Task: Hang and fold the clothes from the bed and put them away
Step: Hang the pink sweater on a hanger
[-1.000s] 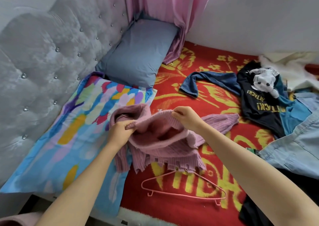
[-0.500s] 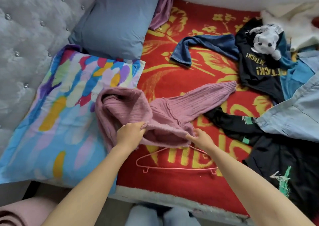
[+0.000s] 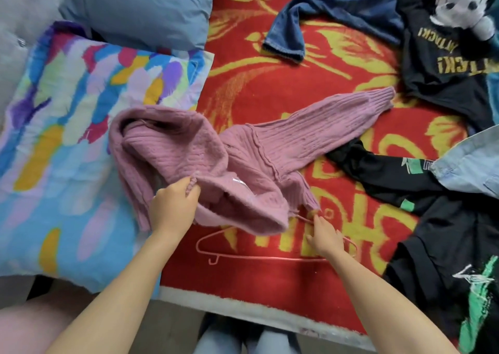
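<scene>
A pink ribbed knit sweater (image 3: 259, 151) lies bunched on the red and yellow blanket (image 3: 270, 91), one sleeve stretched out to the right. My left hand (image 3: 174, 208) pinches its hem and holds it lifted, so the opening gapes. A thin pink wire hanger (image 3: 243, 257) lies flat on the blanket just below the sweater, its top partly under the knit. My right hand (image 3: 325, 235) rests on the hanger's right shoulder with fingertips at the wire near the sweater's lower corner; its grip is hard to judge.
A multicoloured pillow (image 3: 59, 148) and a grey-blue pillow (image 3: 140, 8) lie at left. Right of the sweater lie a denim jacket sleeve (image 3: 332, 16), a black printed top (image 3: 442, 64), black clothing with green print (image 3: 445, 245) and pale denim (image 3: 469, 164). The bed edge (image 3: 243, 307) runs below the hanger.
The sweater has been lowered onto the blanket over the hanger. My right hand let go of the knit and came down onto the hanger; my left still pinches the hem. The view tilted down.
</scene>
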